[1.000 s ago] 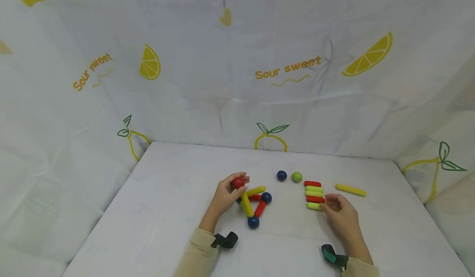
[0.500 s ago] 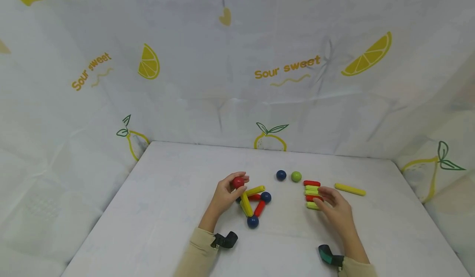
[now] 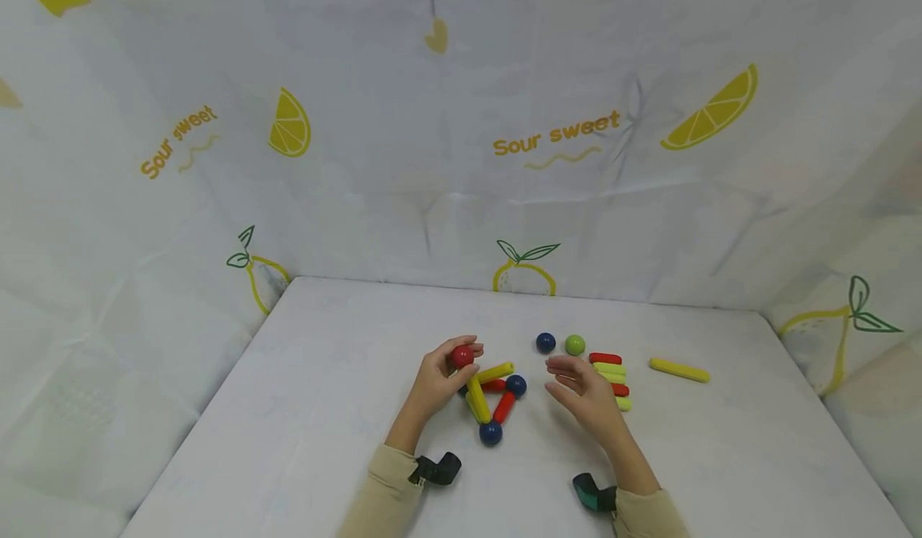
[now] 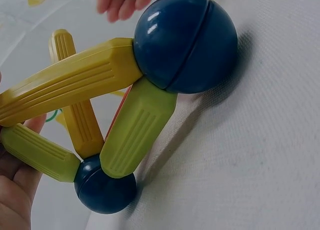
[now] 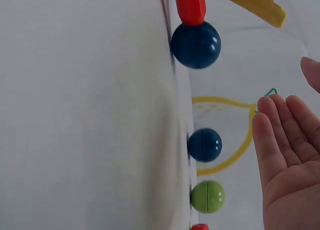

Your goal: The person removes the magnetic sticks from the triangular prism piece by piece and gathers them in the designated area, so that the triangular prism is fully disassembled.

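My left hand (image 3: 430, 382) holds a red ball (image 3: 463, 355) at the top of a frame of rods and balls. A long yellow rod (image 3: 479, 399) slopes from the red ball to a blue ball (image 3: 491, 433); another yellow rod (image 3: 497, 372) juts right with a free end. Short red rods (image 3: 505, 407) and a green rod (image 4: 137, 130) join blue balls low on the frame. Right of the frame, my right hand (image 3: 592, 403) hovers with nothing in it; its fingers look straight in the right wrist view. It partly hides the row of short rods.
A loose blue ball (image 3: 545, 343) and a green ball (image 3: 575, 345) lie behind the right hand. Several short red and green rods (image 3: 611, 369) form a row beside it. A long yellow rod (image 3: 679, 370) lies further right on the white table (image 3: 324, 410). A lemon-print cloth (image 3: 389, 162) hangs behind.
My right hand has moved left from the row of short rods toward the frame, carrying nothing visible. My left hand has stayed on the red ball.
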`<control>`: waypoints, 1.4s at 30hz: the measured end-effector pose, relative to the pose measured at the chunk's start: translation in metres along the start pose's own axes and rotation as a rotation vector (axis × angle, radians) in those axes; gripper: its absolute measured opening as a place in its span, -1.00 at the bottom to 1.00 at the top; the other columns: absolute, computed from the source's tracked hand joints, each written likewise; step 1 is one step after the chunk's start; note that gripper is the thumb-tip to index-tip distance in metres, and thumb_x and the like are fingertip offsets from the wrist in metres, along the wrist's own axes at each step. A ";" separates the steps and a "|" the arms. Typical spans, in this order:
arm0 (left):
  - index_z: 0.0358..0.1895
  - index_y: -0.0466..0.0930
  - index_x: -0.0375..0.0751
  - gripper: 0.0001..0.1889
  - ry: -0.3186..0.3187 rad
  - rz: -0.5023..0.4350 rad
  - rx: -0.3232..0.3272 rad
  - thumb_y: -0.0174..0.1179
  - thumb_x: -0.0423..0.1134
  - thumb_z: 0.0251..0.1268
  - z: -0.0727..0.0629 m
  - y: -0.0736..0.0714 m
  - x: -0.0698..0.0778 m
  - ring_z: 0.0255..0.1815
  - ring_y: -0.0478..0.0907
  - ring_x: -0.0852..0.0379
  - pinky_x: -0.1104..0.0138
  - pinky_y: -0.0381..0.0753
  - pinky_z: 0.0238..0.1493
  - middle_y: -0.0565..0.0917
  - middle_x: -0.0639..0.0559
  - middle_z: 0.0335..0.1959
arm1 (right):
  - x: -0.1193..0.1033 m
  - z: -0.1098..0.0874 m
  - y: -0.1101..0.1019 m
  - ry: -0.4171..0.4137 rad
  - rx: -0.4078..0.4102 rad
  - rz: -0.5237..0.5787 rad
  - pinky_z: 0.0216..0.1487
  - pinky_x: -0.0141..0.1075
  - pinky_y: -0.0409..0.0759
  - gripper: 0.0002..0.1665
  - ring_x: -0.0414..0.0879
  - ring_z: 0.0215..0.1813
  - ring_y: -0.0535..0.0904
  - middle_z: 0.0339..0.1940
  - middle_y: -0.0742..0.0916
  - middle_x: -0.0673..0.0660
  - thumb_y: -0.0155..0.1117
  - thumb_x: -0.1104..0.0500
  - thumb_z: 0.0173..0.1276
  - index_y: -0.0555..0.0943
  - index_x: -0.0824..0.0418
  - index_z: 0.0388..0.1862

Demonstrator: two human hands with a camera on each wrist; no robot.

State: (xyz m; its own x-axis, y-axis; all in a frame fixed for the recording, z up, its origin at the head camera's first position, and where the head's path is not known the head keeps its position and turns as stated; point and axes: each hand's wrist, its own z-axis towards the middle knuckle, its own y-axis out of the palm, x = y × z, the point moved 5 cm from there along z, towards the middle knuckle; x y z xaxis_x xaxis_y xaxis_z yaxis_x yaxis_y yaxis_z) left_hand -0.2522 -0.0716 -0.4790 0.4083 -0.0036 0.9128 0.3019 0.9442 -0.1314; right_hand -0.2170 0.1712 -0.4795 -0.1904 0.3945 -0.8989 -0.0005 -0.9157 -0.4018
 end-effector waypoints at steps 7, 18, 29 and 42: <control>0.21 0.41 -0.30 -0.57 0.066 0.038 0.003 0.18 -0.28 0.30 0.000 -0.001 -0.002 0.11 0.58 0.04 0.37 0.53 0.15 0.58 -0.38 0.06 | -0.015 0.008 0.030 -0.027 -0.080 0.105 0.16 -0.27 0.54 -0.56 0.07 0.19 0.55 0.13 0.63 0.23 0.31 0.21 0.27 0.51 0.26 0.13; 0.22 0.40 -0.30 -0.56 -0.010 0.018 -0.001 0.18 -0.35 0.28 0.000 0.000 -0.002 0.16 0.54 -0.12 0.36 0.49 0.20 0.59 -0.30 0.09 | -0.026 0.015 0.052 -0.094 -0.116 0.068 0.10 -0.31 0.59 -0.59 0.06 0.14 0.59 0.08 0.66 0.17 0.30 0.21 0.28 0.55 0.25 0.11; 0.22 0.35 -0.48 -0.55 -0.027 0.014 -0.023 0.13 -0.48 0.27 -0.001 0.001 0.018 0.17 0.50 -0.24 0.38 0.47 0.21 0.52 -0.47 0.09 | -0.028 0.016 0.053 -0.123 -0.076 -0.011 -0.02 -0.35 0.65 -0.71 0.01 -0.02 0.66 -0.09 0.72 0.13 0.34 0.25 0.22 0.61 0.20 -0.06; 0.20 0.36 -0.48 -0.58 -0.040 0.018 -0.029 0.13 -0.46 0.28 -0.002 0.001 0.030 0.15 0.51 -0.23 0.37 0.48 0.20 0.54 -0.43 0.10 | -0.012 0.017 0.044 0.052 0.069 0.070 -0.08 -0.40 0.65 -0.71 -0.12 -0.13 0.70 -0.10 0.71 0.19 0.34 0.24 0.23 0.59 0.27 -0.07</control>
State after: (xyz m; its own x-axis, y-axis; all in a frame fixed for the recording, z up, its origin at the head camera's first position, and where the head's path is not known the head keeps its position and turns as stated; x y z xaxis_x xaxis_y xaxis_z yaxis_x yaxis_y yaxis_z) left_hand -0.2381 -0.0717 -0.4528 0.3792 0.0276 0.9249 0.3199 0.9340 -0.1590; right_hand -0.2314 0.1245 -0.4835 -0.1412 0.3307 -0.9331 -0.0569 -0.9437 -0.3259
